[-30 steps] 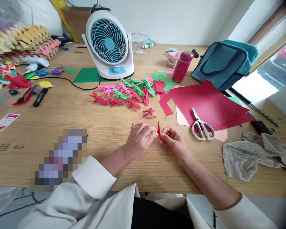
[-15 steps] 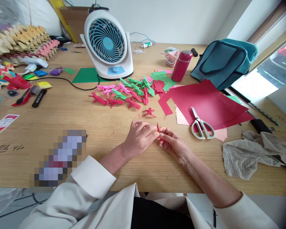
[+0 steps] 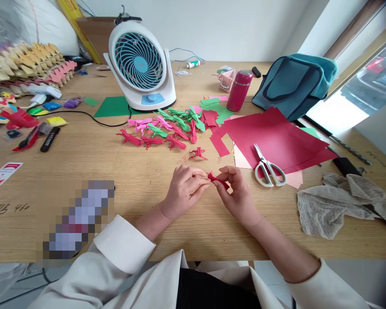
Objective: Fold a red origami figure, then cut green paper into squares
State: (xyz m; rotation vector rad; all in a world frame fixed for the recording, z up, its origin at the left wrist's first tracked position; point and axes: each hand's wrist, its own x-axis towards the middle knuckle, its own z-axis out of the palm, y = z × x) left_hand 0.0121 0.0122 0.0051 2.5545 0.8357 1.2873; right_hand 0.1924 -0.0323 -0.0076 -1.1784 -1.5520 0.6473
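A small folded red paper piece [image 3: 219, 180] is held between both hands above the wooden table. My left hand [image 3: 187, 185] pinches its left end with fingertips. My right hand [image 3: 237, 195] grips its right part between thumb and fingers. Just beyond them lies a red folded paper figure [image 3: 198, 153]. Farther back is a group of folded figures in pink, green and red [image 3: 152, 140]. Large red paper sheets [image 3: 273, 135] lie to the right, with white-handled scissors [image 3: 266, 165] on them.
A white fan [image 3: 140, 64] stands at the back, near a red bottle [image 3: 240, 91] and a teal bag [image 3: 296, 86]. A crumpled cloth [image 3: 323, 210] lies right; a black marker [image 3: 49, 139] and a pixelated object [image 3: 80, 219] are left.
The red piece has been turned, and more of its folded body shows. My right hand's fingers have shifted on it. The whole view has moved slightly.
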